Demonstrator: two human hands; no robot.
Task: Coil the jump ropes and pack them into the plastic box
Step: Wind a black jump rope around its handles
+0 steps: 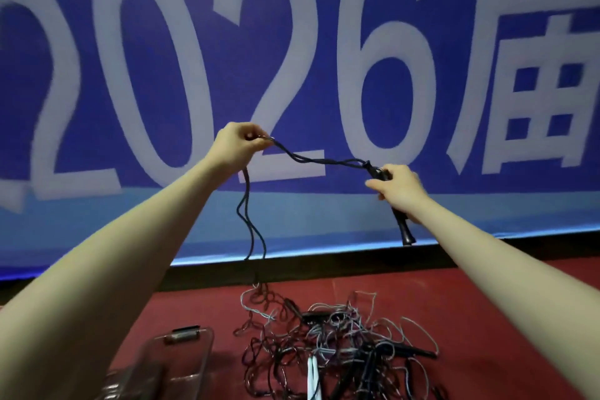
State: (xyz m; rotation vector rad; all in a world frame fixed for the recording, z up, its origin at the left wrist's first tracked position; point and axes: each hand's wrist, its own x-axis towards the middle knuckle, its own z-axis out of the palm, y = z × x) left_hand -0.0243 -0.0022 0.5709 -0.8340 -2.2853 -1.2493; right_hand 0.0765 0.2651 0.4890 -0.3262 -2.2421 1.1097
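Clear plastic box (181, 357) low left on red floor (487, 302); left hand (238, 143) pinches black jump rope (321, 161), doubled strands running level rightward to right hand (397, 187), which grips its black handles (402, 227); slack hangs toward tangled rope pile (341, 344) below; open air between hands for looping.

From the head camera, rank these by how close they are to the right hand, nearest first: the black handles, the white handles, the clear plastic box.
1. Black handles: held in the right hand, their ends sticking out below it.
2. White handles: low in the tangled rope pile, bottom centre.
3. Plastic box: bottom left, under the left arm.
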